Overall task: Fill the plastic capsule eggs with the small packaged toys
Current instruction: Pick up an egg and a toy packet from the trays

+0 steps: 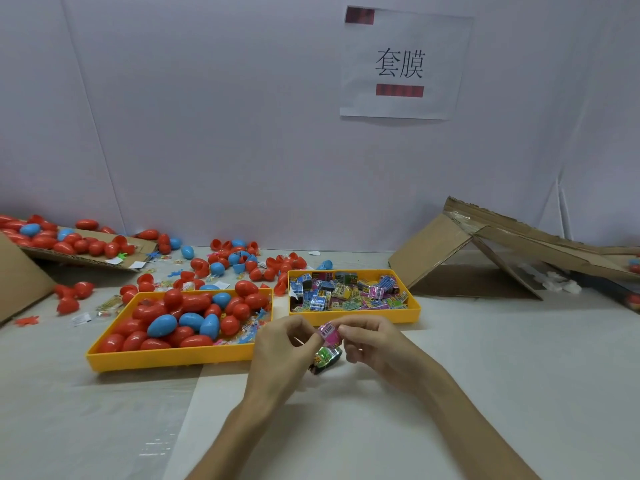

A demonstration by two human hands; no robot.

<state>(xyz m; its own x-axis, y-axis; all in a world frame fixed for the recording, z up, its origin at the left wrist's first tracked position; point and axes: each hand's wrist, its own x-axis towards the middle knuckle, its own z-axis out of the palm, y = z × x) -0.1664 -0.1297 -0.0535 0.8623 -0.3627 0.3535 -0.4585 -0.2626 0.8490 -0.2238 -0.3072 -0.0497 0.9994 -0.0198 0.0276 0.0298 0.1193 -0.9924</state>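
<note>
My left hand [282, 351] and my right hand [372, 344] meet just in front of the two yellow trays. Between their fingertips they pinch a small pink packaged toy [330, 332]. A green and black packaged toy [323, 358] hangs just below it, partly hidden by my fingers. The left yellow tray [166, 358] holds several red and blue capsule eggs [180, 320]. The right yellow tray [356, 317] is filled with several small packaged toys [346, 289].
Loose red and blue eggs [225, 261] and egg halves lie scattered behind the trays. A flattened cardboard piece [79, 254] at the far left carries more eggs. A folded cardboard sheet [485, 251] leans at the right. A paper sign [401, 64] hangs on the wall.
</note>
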